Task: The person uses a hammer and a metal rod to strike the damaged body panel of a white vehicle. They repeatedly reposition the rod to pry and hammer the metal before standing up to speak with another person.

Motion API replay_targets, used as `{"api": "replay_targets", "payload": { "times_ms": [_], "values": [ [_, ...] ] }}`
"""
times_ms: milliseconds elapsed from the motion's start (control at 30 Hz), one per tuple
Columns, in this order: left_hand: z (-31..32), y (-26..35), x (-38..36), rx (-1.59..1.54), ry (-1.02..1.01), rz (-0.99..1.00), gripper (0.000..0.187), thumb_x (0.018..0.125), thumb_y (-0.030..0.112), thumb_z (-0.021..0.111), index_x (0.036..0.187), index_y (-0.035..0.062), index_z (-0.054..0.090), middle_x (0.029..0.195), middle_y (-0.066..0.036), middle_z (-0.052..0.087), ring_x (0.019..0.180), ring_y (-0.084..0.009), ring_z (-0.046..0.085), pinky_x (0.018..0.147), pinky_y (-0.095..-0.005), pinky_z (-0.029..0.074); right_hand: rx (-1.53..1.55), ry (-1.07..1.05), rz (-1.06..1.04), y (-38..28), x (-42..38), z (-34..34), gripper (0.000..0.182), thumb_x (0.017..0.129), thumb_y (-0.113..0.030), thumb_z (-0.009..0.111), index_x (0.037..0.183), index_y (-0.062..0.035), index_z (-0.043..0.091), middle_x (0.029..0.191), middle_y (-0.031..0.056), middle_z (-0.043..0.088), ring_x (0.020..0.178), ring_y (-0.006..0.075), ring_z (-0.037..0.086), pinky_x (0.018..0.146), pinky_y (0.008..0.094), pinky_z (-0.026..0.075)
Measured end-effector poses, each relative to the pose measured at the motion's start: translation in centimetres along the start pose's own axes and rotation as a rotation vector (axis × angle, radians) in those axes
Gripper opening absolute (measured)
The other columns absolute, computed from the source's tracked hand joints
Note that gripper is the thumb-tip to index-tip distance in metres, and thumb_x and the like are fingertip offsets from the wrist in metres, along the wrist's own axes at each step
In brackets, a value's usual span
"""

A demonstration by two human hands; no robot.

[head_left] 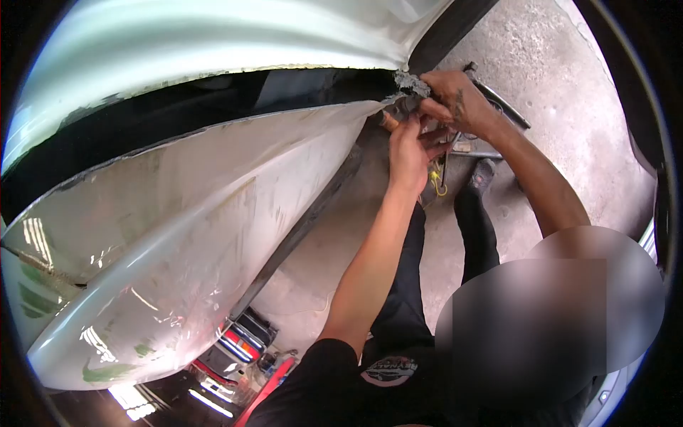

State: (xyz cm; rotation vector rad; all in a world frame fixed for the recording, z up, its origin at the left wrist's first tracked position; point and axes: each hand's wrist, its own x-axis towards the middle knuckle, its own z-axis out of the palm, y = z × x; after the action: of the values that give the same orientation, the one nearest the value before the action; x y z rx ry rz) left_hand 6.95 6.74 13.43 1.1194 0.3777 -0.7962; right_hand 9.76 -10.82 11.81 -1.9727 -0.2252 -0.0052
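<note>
A pale, glossy car body panel (pixel 178 192) and a second pale panel (pixel 213 39) run across the left, with a long dark gap (pixel 199 110) between them. They meet at a ragged, grey, crumpled edge (pixel 411 84). My right hand (pixel 459 103) comes from the right, fingers bent over this edge and thumb below. My left hand (pixel 409 153) is just under it, palm side turned up, fingers curled close below the right thumb; what lies in them I cannot tell. A small orange-brown piece (pixel 389 121) shows beside the left fingers.
Below the hands, a metal frame (pixel 477 153) and a yellow cord or hook (pixel 437 183) are near my shoe (pixel 482 174) on the concrete floor (pixel 555 78). Red and black items (pixel 238 345) stand under the panel at lower left. A blurred patch covers the lower right.
</note>
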Motion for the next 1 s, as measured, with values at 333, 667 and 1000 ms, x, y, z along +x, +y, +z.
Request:
{"api": "replay_targets", "payload": {
  "times_ms": [333,667,1000],
  "values": [
    [0.8,-0.6,3.5,-0.451,-0.116,0.025,0.044,0.104,0.043,0.051,0.085,0.0059,0.066,0.097,-0.011,0.068,0.1,-0.0253,0.06,0.092,-0.0441,0.049,-0.188,-0.074,-0.068,-1.0,1.4,-1.5,0.029,0.083,-0.024,0.065,0.09,0.0031,0.061,0.08,0.0247,0.062,0.082,0.0458,0.062,0.073,0.0508,0.05],
    [0.0,-5.3,5.7,-0.547,-0.14,0.182,0.049,0.091,0.048,0.069,0.125,0.0137,0.06,0.125,-0.002,0.064,0.119,-0.0206,0.06,0.105,-0.0418,0.05,-0.44,-0.224,-0.044,-2.7,1.8,-2.1,0.033,0.084,-0.027,0.072,0.098,0.0014,0.06,0.088,0.0197,0.066,0.086,0.0415,0.065,0.076,0.0497,0.052],
    [1.6,-4.5,5.3,-0.644,-0.177,0.2,0.04,0.102,0.044,0.043,0.12,0.0132,0.062,0.122,-0.005,0.065,0.118,-0.0234,0.06,0.103,-0.0421,0.048,-0.327,-0.233,-0.123,-1.0,2.1,-1.9,0.029,0.085,-0.024,0.068,0.09,0.0027,0.056,0.083,0.0228,0.062,0.082,0.0463,0.061,0.071,0.0517,0.049]
  ]
}}
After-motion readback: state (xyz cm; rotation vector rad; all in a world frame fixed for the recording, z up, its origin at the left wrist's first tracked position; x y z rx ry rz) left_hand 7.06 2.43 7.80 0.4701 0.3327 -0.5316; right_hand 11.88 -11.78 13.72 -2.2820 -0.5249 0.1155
